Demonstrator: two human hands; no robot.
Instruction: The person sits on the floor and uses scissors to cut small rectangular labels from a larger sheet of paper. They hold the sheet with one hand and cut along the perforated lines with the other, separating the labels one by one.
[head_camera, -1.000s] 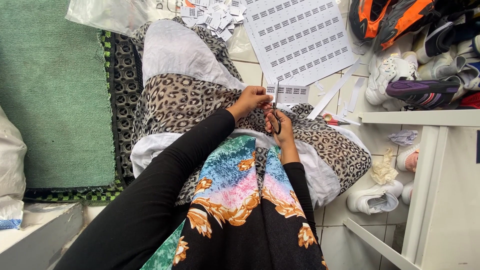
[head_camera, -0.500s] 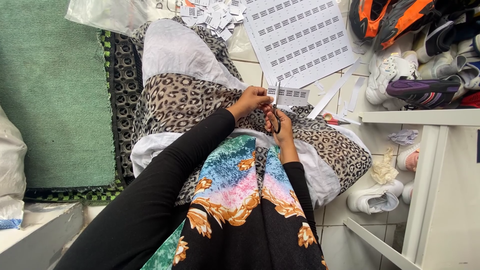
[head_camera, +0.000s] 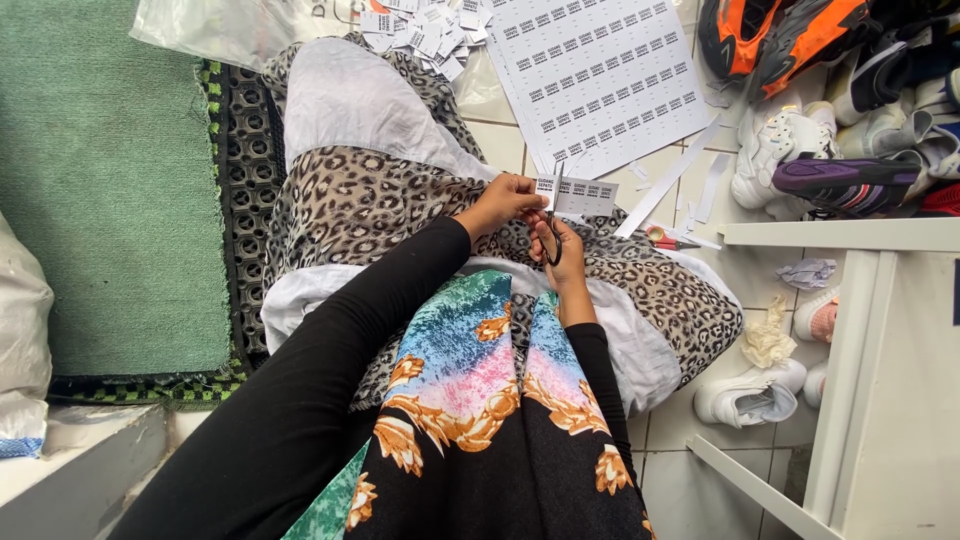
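My left hand (head_camera: 503, 203) pinches the left end of a narrow white strip of printed labels (head_camera: 583, 195), held level above my lap. My right hand (head_camera: 563, 252) grips a pair of black-handled scissors (head_camera: 553, 222), blades pointing up across the strip near its left end. Both hands sit over my leopard-print skirt (head_camera: 380, 200). A large white sheet of printed labels (head_camera: 600, 80) lies on the tiled floor just beyond the hands. Cut single labels (head_camera: 420, 28) are heaped at the top of the view.
A green mat (head_camera: 110, 180) over a black rubber mat lies to the left. Several sneakers (head_camera: 800, 60) are piled at the upper right. A white shelf frame (head_camera: 870, 300) stands at the right, with white shoes (head_camera: 750, 395) beneath. Paper offcuts (head_camera: 668, 180) lie by the sheet.
The hands have stayed in place over the lap. The scissors blades have worked slightly on the strip; no clear shift otherwise.
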